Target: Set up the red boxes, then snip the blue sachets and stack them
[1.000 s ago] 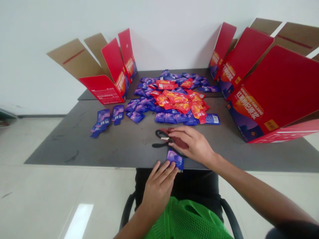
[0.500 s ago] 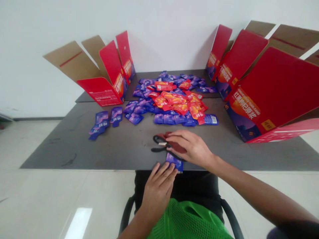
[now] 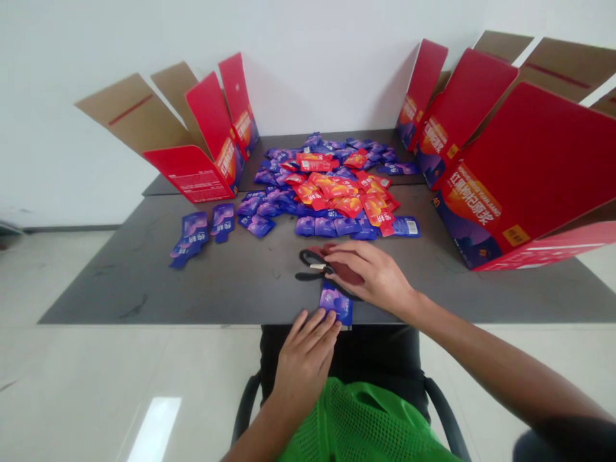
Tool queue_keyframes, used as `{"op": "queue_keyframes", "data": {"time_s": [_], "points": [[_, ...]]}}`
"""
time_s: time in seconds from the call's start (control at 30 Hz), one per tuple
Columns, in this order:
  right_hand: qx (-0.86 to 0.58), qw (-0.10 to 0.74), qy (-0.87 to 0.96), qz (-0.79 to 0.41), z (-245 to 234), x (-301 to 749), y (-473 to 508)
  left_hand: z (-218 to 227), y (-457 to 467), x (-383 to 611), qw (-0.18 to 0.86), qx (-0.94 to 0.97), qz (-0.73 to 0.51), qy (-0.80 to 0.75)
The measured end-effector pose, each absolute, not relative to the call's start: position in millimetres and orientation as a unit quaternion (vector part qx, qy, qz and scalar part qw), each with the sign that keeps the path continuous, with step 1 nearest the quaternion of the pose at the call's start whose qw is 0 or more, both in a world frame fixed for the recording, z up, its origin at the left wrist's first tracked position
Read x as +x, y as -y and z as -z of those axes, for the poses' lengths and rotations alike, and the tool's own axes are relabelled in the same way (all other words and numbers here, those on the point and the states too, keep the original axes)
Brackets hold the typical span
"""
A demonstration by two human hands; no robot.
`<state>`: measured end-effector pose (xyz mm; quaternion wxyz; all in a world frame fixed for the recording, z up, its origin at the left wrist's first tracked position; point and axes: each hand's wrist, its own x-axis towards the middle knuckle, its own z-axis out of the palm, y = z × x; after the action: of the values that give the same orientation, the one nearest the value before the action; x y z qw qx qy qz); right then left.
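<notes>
My left hand lies flat at the table's front edge, fingers outstretched and tips resting on the lower end of a purple-blue sachet. Just beyond it, my right hand has its fingers closed around black-handled scissors. The scissors' loops point left, and part of them is covered by my fingers. They are over the far end of the sachet; whether they touch it I cannot tell. A dark reddish patch shows beneath my right hand, too unclear to name.
Purple sachets and red-orange sachets lie heaped mid-table. A few purple ones sit apart at left. Open red cartons stand on the left and right. The grey table meets a white wall.
My right hand and the scissors have shifted slightly away from me, so more of the sachet shows. My left fingers stay on it. The view has tilted slightly.
</notes>
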<state>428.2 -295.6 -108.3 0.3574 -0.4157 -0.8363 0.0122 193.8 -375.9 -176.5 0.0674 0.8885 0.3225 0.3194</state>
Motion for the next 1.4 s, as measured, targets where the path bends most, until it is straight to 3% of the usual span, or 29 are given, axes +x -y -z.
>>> {"op": "queue_keyframes", "data": {"time_s": [0.23, 0.5, 0.67, 0.87, 1.17, 1.4], "points": [[-0.389, 0.320, 0.860, -0.081, 131.3, 409.9, 320.0, 175.9, 376.3, 192.5, 0.086, 0.890, -0.303, -0.331], [-0.442, 0.308, 0.842, 0.014, 125.2, 445.8, 257.5, 173.5, 376.7, 194.4, 0.084, 0.885, -0.316, -0.333], [-0.424, 0.346, 0.837, -0.017, 107.9, 423.9, 304.6, 173.0, 376.3, 194.3, 0.079, 0.887, -0.315, -0.330], [-0.387, 0.307, 0.865, -0.083, 128.7, 402.5, 336.1, 170.7, 375.6, 193.2, 0.080, 0.889, -0.307, -0.329], [-0.468, 0.286, 0.836, 0.029, 129.1, 448.3, 260.9, 163.0, 372.0, 192.1, 0.052, 0.903, -0.295, -0.309], [-0.509, 0.408, 0.755, 0.071, 112.9, 472.8, 319.3, 146.9, 358.4, 211.4, 0.035, 0.901, -0.259, -0.346]]}}
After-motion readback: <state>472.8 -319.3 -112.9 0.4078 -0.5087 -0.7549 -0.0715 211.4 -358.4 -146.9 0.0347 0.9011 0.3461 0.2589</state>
